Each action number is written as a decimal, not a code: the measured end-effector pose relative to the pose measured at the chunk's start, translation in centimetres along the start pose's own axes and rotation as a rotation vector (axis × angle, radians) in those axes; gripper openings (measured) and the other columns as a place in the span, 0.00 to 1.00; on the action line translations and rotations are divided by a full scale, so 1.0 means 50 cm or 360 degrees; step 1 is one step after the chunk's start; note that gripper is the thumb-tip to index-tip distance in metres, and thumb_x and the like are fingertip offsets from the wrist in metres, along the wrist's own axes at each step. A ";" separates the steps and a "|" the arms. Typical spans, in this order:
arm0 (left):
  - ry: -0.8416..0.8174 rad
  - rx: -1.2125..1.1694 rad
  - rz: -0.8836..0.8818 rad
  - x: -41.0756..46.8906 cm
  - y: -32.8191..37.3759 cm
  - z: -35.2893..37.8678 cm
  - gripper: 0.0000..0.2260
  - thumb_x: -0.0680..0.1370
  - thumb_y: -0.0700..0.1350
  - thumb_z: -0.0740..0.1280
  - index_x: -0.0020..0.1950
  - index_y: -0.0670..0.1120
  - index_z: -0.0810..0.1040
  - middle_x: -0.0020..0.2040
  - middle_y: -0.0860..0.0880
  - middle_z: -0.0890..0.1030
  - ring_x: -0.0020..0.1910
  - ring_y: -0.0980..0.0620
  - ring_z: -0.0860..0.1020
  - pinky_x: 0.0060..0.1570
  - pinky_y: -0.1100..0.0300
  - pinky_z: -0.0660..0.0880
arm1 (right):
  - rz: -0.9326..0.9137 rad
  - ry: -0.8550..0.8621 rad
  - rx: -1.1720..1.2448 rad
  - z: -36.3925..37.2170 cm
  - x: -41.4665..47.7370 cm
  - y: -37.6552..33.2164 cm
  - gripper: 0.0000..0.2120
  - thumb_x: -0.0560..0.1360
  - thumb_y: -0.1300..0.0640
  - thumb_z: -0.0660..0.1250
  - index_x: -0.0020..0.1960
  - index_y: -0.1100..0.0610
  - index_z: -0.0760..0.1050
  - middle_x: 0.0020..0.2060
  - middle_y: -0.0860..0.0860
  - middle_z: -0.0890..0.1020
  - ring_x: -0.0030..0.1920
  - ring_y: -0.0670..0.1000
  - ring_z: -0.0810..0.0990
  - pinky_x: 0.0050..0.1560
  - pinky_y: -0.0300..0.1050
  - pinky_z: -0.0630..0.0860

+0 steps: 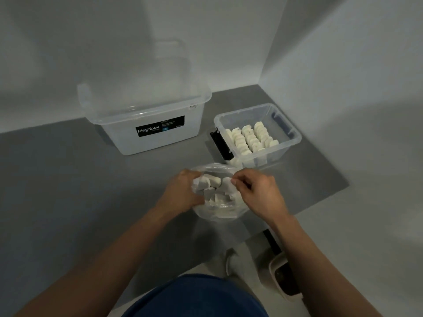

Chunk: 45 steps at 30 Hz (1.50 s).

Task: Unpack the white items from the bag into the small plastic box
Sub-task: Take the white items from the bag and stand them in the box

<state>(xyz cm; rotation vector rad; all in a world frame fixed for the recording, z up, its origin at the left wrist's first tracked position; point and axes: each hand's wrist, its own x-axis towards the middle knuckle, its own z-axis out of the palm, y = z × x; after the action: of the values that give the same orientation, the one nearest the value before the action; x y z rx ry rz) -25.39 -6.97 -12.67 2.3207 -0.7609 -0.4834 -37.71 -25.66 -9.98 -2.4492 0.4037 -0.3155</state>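
So nearest, both hands are on the clear bag point(219, 212), which sits mid-frame on the grey mat point(68, 179). The left hand point(180, 193) grips its 9 o'clock side and the right hand point(258, 193) pinches the rim at 3 o'clock, probably spreading the mouth to reach the white items point(211, 186) inside. Further out, the small plastic box point(290, 131) at 1 o'clock already holds neat rows, with the Megabox tub point(119, 138) at 11 o'clock

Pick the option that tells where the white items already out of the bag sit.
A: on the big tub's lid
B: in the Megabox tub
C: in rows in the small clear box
C: the white items stand in neat rows inside the small plastic box, beyond the bag.
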 end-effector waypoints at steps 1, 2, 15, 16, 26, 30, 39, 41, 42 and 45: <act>0.0003 0.0021 -0.0021 -0.001 0.005 -0.002 0.30 0.67 0.51 0.79 0.67 0.49 0.76 0.61 0.47 0.77 0.57 0.47 0.78 0.51 0.65 0.66 | -0.0004 0.0011 0.0022 -0.009 0.005 0.003 0.02 0.78 0.55 0.72 0.48 0.53 0.83 0.39 0.44 0.84 0.39 0.44 0.82 0.45 0.38 0.78; 0.0007 0.0041 -0.0031 -0.004 0.012 -0.004 0.30 0.67 0.53 0.79 0.67 0.49 0.77 0.61 0.47 0.77 0.57 0.46 0.78 0.51 0.65 0.66 | -0.0025 0.0000 0.0027 -0.020 0.012 0.004 0.02 0.78 0.55 0.71 0.48 0.53 0.83 0.39 0.43 0.84 0.39 0.43 0.82 0.45 0.39 0.79; 0.0109 0.0015 -0.0237 0.001 0.071 0.022 0.41 0.56 0.69 0.60 0.64 0.50 0.78 0.59 0.49 0.78 0.55 0.48 0.80 0.49 0.65 0.69 | -0.0135 0.0254 0.0323 -0.179 0.267 0.070 0.03 0.77 0.52 0.72 0.47 0.49 0.84 0.41 0.40 0.85 0.41 0.40 0.81 0.44 0.33 0.75; 0.0114 0.0034 -0.0259 0.002 0.071 0.025 0.42 0.56 0.69 0.60 0.66 0.52 0.77 0.59 0.50 0.78 0.55 0.48 0.80 0.50 0.64 0.69 | -0.0151 0.0144 0.0216 -0.169 0.288 0.079 0.03 0.77 0.52 0.72 0.48 0.49 0.85 0.42 0.40 0.85 0.41 0.39 0.81 0.46 0.35 0.77; 0.0196 0.0130 -0.0438 0.007 0.073 0.051 0.36 0.60 0.56 0.68 0.68 0.48 0.77 0.61 0.48 0.79 0.57 0.46 0.80 0.51 0.67 0.68 | -0.0153 -0.0839 -0.0274 -0.046 0.394 0.145 0.04 0.75 0.55 0.72 0.45 0.48 0.86 0.44 0.46 0.87 0.45 0.47 0.83 0.52 0.47 0.81; 0.0227 0.0109 -0.0399 0.008 0.068 0.058 0.39 0.57 0.62 0.63 0.66 0.47 0.78 0.58 0.47 0.81 0.55 0.45 0.81 0.50 0.67 0.68 | -0.0186 -0.0854 -0.0445 -0.027 0.407 0.146 0.04 0.76 0.54 0.71 0.46 0.47 0.84 0.45 0.47 0.86 0.45 0.49 0.83 0.52 0.49 0.81; 0.0333 0.0086 -0.0122 0.006 0.062 0.060 0.25 0.62 0.53 0.65 0.54 0.42 0.83 0.49 0.45 0.83 0.50 0.52 0.75 0.49 0.64 0.74 | 0.0052 -0.0365 0.0371 -0.126 0.320 0.069 0.06 0.75 0.51 0.74 0.51 0.50 0.84 0.43 0.45 0.85 0.45 0.45 0.83 0.48 0.39 0.79; 0.0312 0.0091 -0.0077 0.002 0.062 0.059 0.19 0.61 0.43 0.68 0.50 0.40 0.83 0.45 0.44 0.83 0.48 0.51 0.74 0.46 0.62 0.73 | 0.0095 -0.0375 0.0897 -0.149 0.250 0.020 0.03 0.75 0.55 0.74 0.48 0.52 0.85 0.40 0.48 0.86 0.41 0.46 0.84 0.46 0.39 0.82; 0.0298 0.0104 -0.0046 0.000 0.060 0.058 0.18 0.60 0.40 0.70 0.50 0.40 0.83 0.43 0.45 0.82 0.45 0.52 0.75 0.44 0.63 0.72 | 0.0065 -0.0492 0.0982 -0.142 0.215 0.004 0.02 0.76 0.57 0.74 0.48 0.52 0.85 0.39 0.48 0.87 0.41 0.47 0.85 0.47 0.40 0.83; 0.0226 0.0152 0.0052 -0.004 0.049 0.054 0.18 0.64 0.41 0.72 0.54 0.47 0.84 0.43 0.48 0.80 0.42 0.48 0.77 0.43 0.60 0.73 | -0.0120 -0.0841 0.0461 -0.065 0.138 0.013 0.04 0.76 0.53 0.73 0.50 0.47 0.85 0.42 0.42 0.86 0.44 0.41 0.84 0.52 0.41 0.81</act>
<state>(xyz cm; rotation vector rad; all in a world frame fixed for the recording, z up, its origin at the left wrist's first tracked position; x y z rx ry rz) -27.91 -9.63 -12.96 2.3975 -0.7667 -0.2694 -32.53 -30.42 -7.02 -2.1555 0.0317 0.2311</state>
